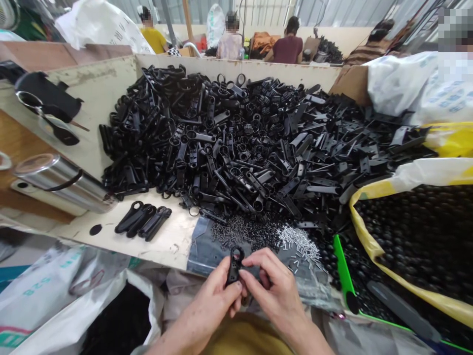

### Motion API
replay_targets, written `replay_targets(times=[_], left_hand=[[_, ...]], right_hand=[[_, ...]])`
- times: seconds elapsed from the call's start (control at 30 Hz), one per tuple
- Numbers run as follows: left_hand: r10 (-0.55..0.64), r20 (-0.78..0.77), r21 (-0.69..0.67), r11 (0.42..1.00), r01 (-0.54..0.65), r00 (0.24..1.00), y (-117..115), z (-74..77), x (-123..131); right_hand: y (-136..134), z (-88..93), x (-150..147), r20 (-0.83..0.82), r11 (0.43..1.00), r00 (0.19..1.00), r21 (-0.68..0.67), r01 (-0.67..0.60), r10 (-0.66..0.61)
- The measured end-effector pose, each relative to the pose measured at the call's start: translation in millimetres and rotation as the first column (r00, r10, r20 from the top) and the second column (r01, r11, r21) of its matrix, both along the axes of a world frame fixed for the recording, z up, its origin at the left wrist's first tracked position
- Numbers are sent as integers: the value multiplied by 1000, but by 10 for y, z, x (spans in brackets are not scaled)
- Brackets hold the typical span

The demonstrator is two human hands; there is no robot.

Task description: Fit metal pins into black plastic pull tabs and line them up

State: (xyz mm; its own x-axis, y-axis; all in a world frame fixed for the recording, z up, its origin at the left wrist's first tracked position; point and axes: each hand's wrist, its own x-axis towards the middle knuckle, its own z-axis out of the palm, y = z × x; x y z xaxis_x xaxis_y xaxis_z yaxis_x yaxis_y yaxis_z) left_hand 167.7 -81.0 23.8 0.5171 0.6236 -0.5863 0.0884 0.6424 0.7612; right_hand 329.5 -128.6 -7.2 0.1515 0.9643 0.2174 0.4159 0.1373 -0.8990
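My left hand (218,296) pinches a small black plastic part (235,264) with a ring at its top, held upright at the near edge of the table. My right hand (271,286) meets it from the right, fingers curled against the part's lower end. Just beyond my hands lie small black pins (246,229) and silver pins (297,241) on a clear plastic sheet (205,251). A big heap of the same black parts (240,143) fills the table behind.
A few assembled black parts (143,220) lie in a row at the left of the table. A steel flask (62,182) lies at the far left. A yellow bag of black beads (417,231) stands at the right, a green-edged tool (345,276) beside it. Several people sit at the back.
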Motion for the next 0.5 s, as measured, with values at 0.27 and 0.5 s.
replay_targets(times=[0.27,0.5], left_hand=[[-61,-296,289,945,150,953,-58,-327,-97],[-149,-486,345,872,346,861,-31,-192,-60]], right_hand=[[19,-29,-22,-38,995,998,-88,36,-39],[-7,-53,-46,-106,986,987,-128,104,-117]])
